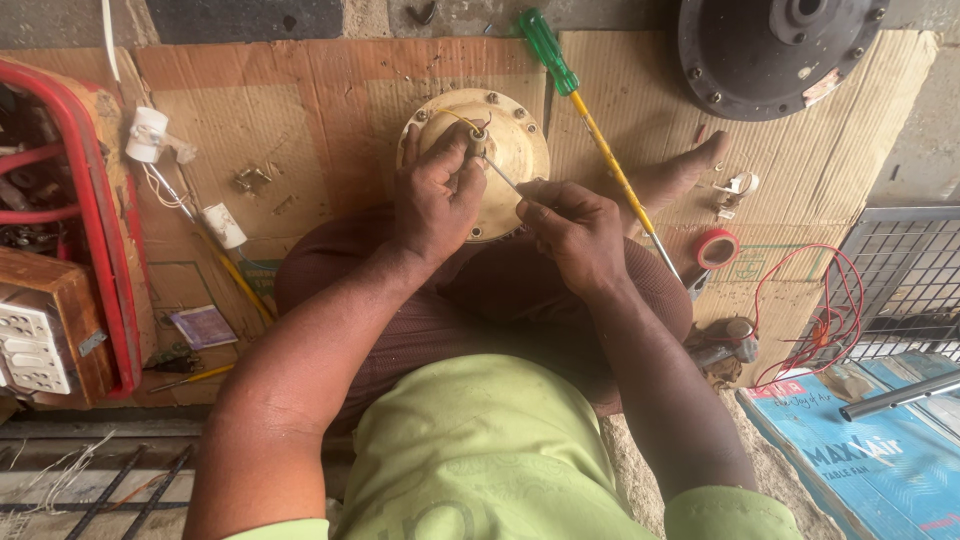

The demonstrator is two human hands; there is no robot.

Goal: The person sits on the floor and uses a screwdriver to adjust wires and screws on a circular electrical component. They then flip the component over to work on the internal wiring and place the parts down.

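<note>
Left hand grips cream motor cover; right hand pinches thin wire; blue carton lower-right.

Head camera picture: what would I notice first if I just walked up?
Two hands in the middle: the left hand grips a round cream metal cover on the lap, while the right hand pokes a thin wire toward its hub. A green-handled screwdriver lies right of them, and a black round housing sits top right.

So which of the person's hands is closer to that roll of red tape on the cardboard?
The right hand. It works just left of the red tape roll, with the green-handled screwdriver lying between them. The left hand is farther off, resting on the cream round cover.
</note>
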